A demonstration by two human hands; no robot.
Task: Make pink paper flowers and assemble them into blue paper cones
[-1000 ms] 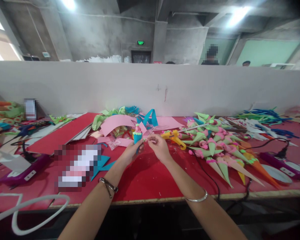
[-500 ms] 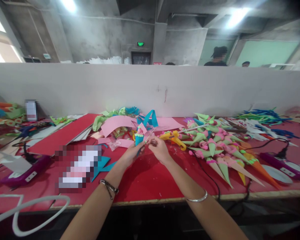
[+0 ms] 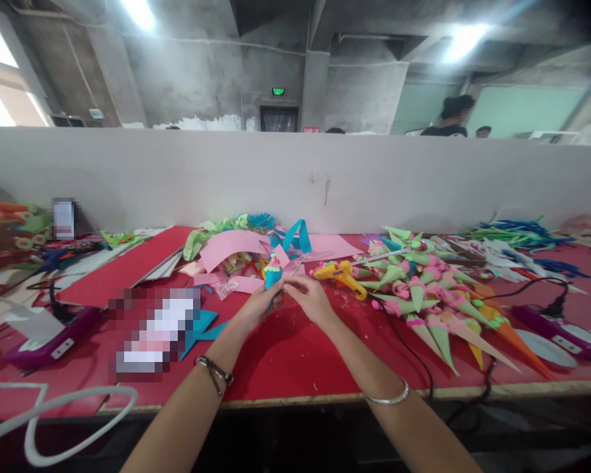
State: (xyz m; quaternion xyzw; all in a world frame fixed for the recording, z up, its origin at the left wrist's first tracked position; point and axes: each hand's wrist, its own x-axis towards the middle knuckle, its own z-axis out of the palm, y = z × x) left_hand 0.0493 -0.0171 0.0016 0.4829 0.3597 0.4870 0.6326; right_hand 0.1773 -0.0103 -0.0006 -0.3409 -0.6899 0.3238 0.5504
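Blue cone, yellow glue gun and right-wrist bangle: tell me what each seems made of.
Blue cone: probably felt, foam sheet or paper, matt; its colour shows no bright highlights. Yellow glue gun: likely hard plastic, smooth, with a moulded-looking shape. Bangle: apparently polished metal, given its silvery shine.

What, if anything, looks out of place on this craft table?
The white cable stands out: its loop appears to cross the table's front edge at the left, where it might snag. A pale scrap lies loose near that edge. The blue cone in the left hand looks upright; I see no clear spill.
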